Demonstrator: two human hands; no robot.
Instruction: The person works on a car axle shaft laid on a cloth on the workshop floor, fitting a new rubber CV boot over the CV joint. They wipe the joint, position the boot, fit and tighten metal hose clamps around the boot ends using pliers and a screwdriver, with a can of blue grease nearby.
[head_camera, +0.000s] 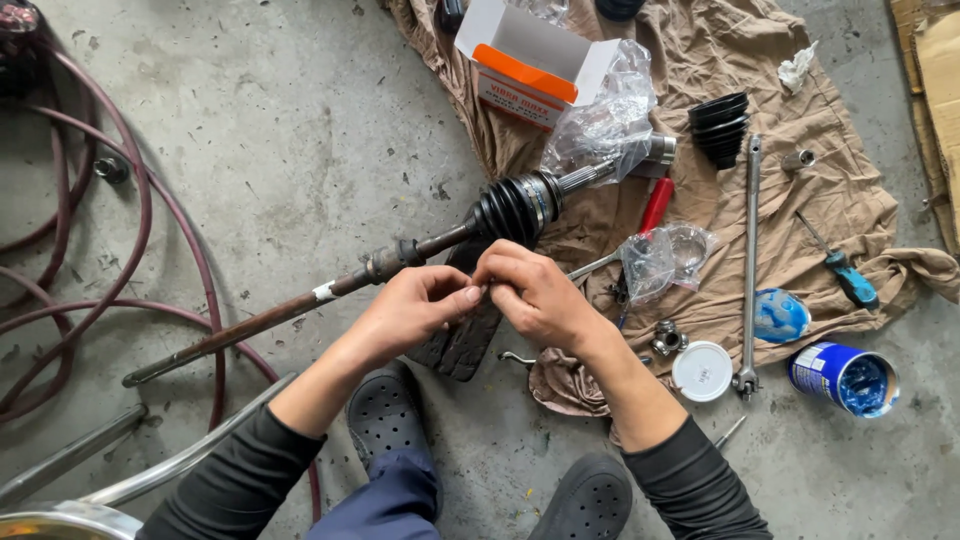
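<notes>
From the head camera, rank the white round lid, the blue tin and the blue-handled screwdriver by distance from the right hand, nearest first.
Measured from the right hand:
1. White round lid, on the floor just right of the forearm, below the cloth edge.
2. Blue-handled screwdriver, on the cloth, far right.
3. Blue tin, lying on its side on the floor, lower right; only slightly farther than the screwdriver.

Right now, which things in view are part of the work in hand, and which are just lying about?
In hand:
left hand and right hand, fingertips meeting over something too small to identify
drive shaft with its rubber boot, just beyond them

Lying about:
spare boot
grease tin
white lid
blue screwdriver
long metal bar
open carton
hoses
</notes>
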